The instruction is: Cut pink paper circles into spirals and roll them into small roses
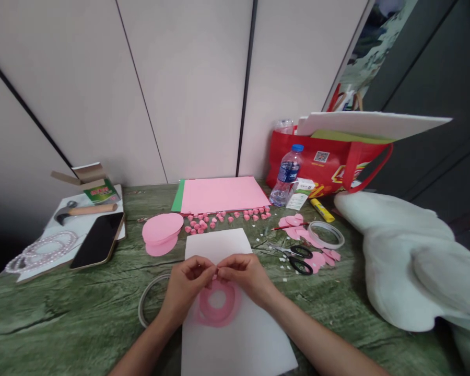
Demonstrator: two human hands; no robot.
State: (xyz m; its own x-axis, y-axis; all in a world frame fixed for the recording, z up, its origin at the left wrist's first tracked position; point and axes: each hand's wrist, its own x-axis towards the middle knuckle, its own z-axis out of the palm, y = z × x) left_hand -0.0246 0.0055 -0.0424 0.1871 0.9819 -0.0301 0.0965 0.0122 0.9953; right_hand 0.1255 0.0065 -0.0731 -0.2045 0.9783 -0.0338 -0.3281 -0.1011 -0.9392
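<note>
My left hand (pixel 191 279) and my right hand (pixel 245 274) meet above a white sheet (pixel 243 339), thumbs and fingertips pinched together. Between them they grip the upper end of a pink paper spiral (pixel 218 318). Its rings hang loosely below my fingertips, slightly blurred, over the sheet. The exact bit of paper in the pinch is mostly hidden by the fingers. Just beyond the sheet lie several small rolled pink paper roses (pixel 198 225). Partly behind my left wrist is a roll of tape (pixel 143 303). Scissors (pixel 297 256) with black handles rest to the right of my right hand.
Pink paper ovals (pixel 162 228), pink sheets (pixel 223 193), paper scraps (pixel 319 261), another tape roll (pixel 332 237) and a glue stick (pixel 321 210) surround the sheet. A bottle (pixel 285 177) and red bag (pixel 297 151) stand behind. A phone (pixel 97 240) and hammer (pixel 88 210) lie left.
</note>
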